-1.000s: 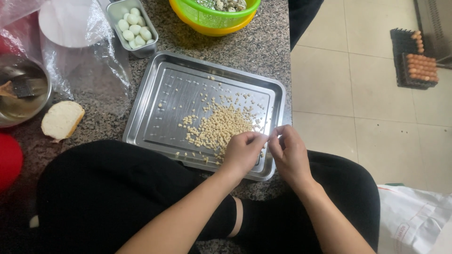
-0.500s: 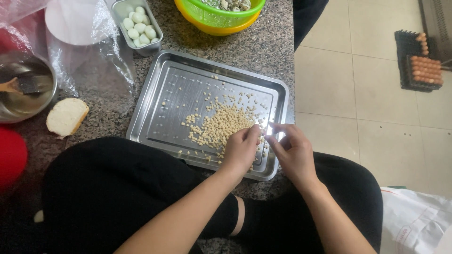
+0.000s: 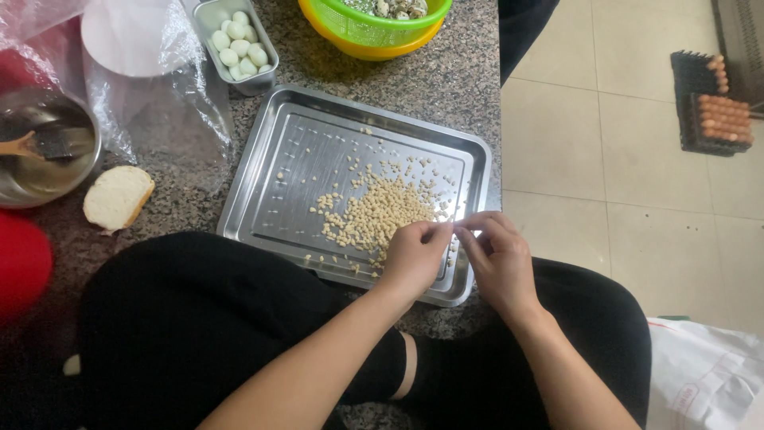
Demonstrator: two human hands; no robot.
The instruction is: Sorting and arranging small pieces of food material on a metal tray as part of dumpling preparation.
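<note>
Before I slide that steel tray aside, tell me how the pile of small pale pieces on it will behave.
The pale pieces lie loose, many already scattered from the heap, so a push would probably spread them further. The tray looks smooth, so they would likely skid. Its raised rim should keep most in. Both hands, left hand and right hand, meet over its near edge.

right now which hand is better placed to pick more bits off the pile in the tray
Probably left. The left hand hangs right at the edge of the pile of pale bits in the metal tray; the right hand sits farther out, over the tray's rim.
</note>
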